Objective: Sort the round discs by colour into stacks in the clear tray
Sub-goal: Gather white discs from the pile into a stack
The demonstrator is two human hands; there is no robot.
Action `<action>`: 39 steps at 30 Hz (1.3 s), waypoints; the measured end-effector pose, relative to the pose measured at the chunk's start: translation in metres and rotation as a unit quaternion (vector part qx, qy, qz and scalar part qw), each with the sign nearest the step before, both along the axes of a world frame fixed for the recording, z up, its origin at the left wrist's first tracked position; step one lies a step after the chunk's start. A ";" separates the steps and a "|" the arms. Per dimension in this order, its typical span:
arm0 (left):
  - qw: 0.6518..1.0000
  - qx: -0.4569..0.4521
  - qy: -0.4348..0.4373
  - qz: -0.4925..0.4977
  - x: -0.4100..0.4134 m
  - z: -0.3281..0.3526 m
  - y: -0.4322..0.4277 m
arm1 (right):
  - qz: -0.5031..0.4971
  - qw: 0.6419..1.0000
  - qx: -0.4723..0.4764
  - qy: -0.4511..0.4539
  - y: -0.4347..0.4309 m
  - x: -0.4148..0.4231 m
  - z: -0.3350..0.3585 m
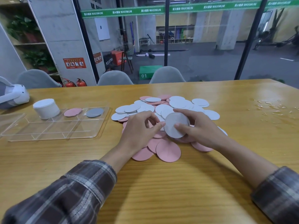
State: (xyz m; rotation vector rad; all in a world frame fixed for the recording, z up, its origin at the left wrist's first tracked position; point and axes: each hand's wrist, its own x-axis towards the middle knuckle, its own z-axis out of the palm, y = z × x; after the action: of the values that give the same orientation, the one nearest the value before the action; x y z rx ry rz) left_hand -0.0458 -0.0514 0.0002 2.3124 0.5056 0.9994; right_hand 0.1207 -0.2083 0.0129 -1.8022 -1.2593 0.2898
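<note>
Wooden table (178, 183), light grain. Centre: discs (137, 109), white and pink, in a loose overlapping pile lying straight on the top. Left of the pile, apart from it: clear tray (53, 138), flat on the table. A clear lid (9, 120) lies just beside the tray's left end. Far left edge: grey-white plush toy (13, 96). Right side: wet patch (271, 107).

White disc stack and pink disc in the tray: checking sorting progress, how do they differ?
The stack of white round discs stands tall; the pink round disc lies thin. The white stack fills the clear plastic tray's far-left compartment, the pink disc the next rightward. Both are round.
</note>
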 end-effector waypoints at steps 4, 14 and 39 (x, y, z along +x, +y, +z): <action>0.997 0.076 0.026 0.002 0.006 -0.005 0.011 | -0.043 0.999 -0.009 -0.031 -0.004 0.009 0.006; 0.982 0.131 0.130 -0.037 0.008 -0.003 0.015 | -0.078 0.995 -0.014 -0.054 -0.007 0.013 0.004; 0.992 0.037 0.107 -0.050 -0.011 0.008 0.002 | -0.060 0.998 0.008 0.008 -0.013 0.000 0.001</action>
State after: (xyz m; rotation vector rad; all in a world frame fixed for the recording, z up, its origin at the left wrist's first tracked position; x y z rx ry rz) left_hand -0.0572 -0.0494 0.0077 2.5004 0.4381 0.7384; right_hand 0.1206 -0.2208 0.0136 -1.8485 -1.1341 0.2260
